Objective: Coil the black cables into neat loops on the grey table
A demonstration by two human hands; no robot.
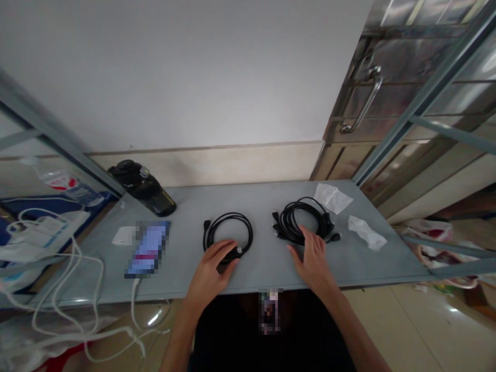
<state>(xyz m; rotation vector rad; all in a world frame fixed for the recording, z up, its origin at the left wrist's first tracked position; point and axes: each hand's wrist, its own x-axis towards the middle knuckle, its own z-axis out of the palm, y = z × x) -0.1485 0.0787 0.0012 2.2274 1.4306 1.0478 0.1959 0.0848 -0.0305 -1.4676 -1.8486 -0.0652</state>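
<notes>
A single coiled black cable lies on the grey tabletop in front of me, with a plug at its upper left and another near my fingers. My left hand is curled over the near side of this coil, thumb and fingers on either side of the cable. To the right lies a thicker bundle of coiled black cables, several plugs sticking out at its sides. My right hand is at the bundle's near edge, thumb apart from the fingers, fingertips touching or just over the cables.
A black bottle lies at the back left, near a phone with a white cord. Crumpled white papers are at the right. Metal frame posts flank the grey table; a wall stands behind.
</notes>
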